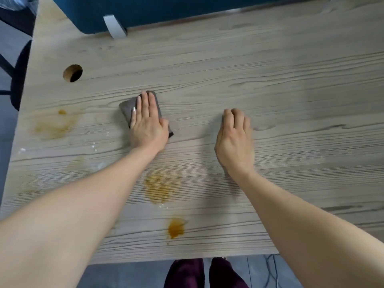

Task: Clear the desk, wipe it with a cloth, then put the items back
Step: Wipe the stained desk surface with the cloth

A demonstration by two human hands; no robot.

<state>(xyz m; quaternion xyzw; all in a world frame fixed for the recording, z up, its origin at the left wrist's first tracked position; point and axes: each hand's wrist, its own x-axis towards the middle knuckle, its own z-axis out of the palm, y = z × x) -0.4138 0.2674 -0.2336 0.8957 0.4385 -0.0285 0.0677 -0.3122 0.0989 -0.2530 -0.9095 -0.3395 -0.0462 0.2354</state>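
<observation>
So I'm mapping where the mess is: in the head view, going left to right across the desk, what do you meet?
Cable hole → cloth under the left hand → dark orange stain near the front edge → right hand.

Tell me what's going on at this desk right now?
A person is wiping a wooden desk. The left hand presses flat on a folded dark cloth near the middle of the desk, while the right hand rests on the bare wood beside it, fingers bent, holding nothing. Several orange-brown stains remain closer to the person and toward the left edge, so the wiping is not finished. A round cable hole sits at the far left.
</observation>
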